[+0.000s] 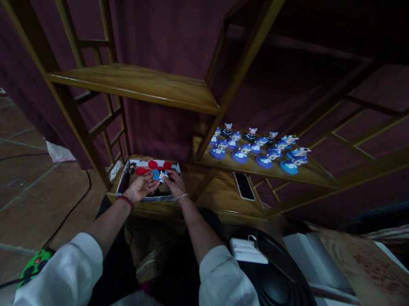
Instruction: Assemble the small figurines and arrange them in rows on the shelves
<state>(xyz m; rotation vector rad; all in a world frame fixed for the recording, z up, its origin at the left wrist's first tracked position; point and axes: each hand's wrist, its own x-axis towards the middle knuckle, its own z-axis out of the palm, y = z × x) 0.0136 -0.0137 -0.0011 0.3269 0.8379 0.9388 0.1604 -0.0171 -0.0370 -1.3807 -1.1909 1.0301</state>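
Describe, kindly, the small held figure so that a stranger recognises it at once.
Start at the wooden shelf unit and find the open box at its lower left. Over that box, between the left hand and the right hand, is the small blue-and-white figure. Many figures stand on the shelf to the right, but only this one is held.

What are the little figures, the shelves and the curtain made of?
Figures: perhaps painted plastic, smooth and brightly coloured, though resin is possible. Shelves: likely varnished wood, showing grain and shine. Curtain: probably matte cloth, hanging in folds.
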